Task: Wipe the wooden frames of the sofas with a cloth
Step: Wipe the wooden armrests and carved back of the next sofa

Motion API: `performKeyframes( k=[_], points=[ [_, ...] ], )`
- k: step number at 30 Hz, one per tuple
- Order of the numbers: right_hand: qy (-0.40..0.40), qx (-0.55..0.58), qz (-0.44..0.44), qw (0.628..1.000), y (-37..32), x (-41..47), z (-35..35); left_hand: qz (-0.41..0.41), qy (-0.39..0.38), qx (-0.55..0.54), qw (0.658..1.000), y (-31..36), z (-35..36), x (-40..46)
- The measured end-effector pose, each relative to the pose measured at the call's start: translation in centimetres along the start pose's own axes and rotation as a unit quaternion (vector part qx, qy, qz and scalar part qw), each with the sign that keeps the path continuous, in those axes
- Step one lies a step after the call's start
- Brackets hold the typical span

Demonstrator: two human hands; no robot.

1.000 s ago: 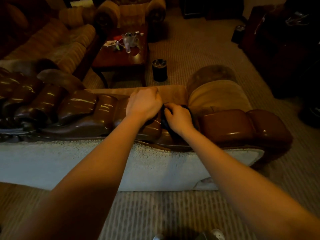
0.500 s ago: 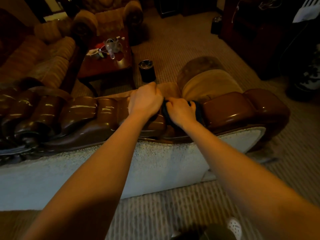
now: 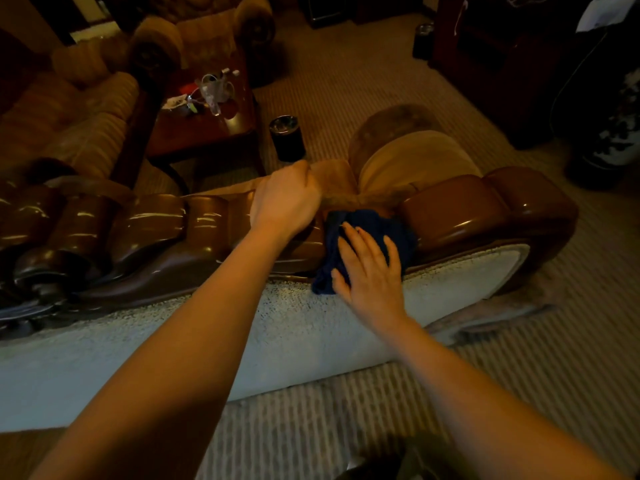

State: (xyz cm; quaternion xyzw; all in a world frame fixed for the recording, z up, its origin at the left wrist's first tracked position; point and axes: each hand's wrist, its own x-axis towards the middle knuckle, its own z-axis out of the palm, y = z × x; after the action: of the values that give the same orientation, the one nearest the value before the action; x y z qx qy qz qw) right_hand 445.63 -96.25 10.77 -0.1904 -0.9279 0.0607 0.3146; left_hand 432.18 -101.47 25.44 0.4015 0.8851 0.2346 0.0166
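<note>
Cloth (image 3: 367, 223): dark blue, bunched, lying on the carved top rail of the frame (image 3: 156, 233), draping over the rail's near edge toward the pale back panel (image 3: 242, 327). It is sitting in the dip between two glossy lobes, just right of frame centre.

Right hand (image 3: 369, 268): fingers straight and spread, palm flat, pressing the cloth onto the wood; not curled round it. Fingertips are pointing toward 12 o'clock, so the cloth is lying under and just ahead of the hand.

Left hand (image 3: 285, 199): at 10 o'clock from the cloth, just beside it, fingers curled and gripping a fold of the tan cover (image 3: 334, 181), which it is holding up off the rail.

Key relation: the rail's long axis is running 9 to 3 o'clock across the view, tilting slightly. The right hand is the one on the cloth. The large unwiped-looking lobe (image 3: 485, 209) is lying at 3 o'clock from the cloth, touching its edge. Judgement: the next stroke calls for sliding along that axis, probably rightward, with the cover kept clear.

Further out: a dark cup (image 3: 286, 137) is standing on the carpet (image 3: 363, 74) at 12 o'clock; a low table (image 3: 204, 123) at 11 o'clock; a striped sofa (image 3: 79, 126) at 10 o'clock.
</note>
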Motion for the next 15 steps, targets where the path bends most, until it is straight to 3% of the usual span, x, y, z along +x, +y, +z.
performKeyframes(
  k=[2,5,13,15],
  points=[
    [-0.03,-0.019,-0.085,0.996,3.4,1.0,-0.9,0.006,-0.009,0.016,1.0,0.1,-0.1,0.0],
    [-0.074,-0.031,-0.113,0.99,6.2,1.4,-2.0,0.009,-0.02,0.03,0.999,0.3,0.0,0.3],
    [-0.018,-0.031,0.052,0.998,-2.6,0.7,-0.5,0.001,-0.011,0.064,0.998,0.2,0.5,0.7],
    [0.004,-0.025,0.053,0.998,-3.0,0.7,-0.3,0.004,-0.017,0.07,0.997,0.2,0.7,0.7]
  ],
)
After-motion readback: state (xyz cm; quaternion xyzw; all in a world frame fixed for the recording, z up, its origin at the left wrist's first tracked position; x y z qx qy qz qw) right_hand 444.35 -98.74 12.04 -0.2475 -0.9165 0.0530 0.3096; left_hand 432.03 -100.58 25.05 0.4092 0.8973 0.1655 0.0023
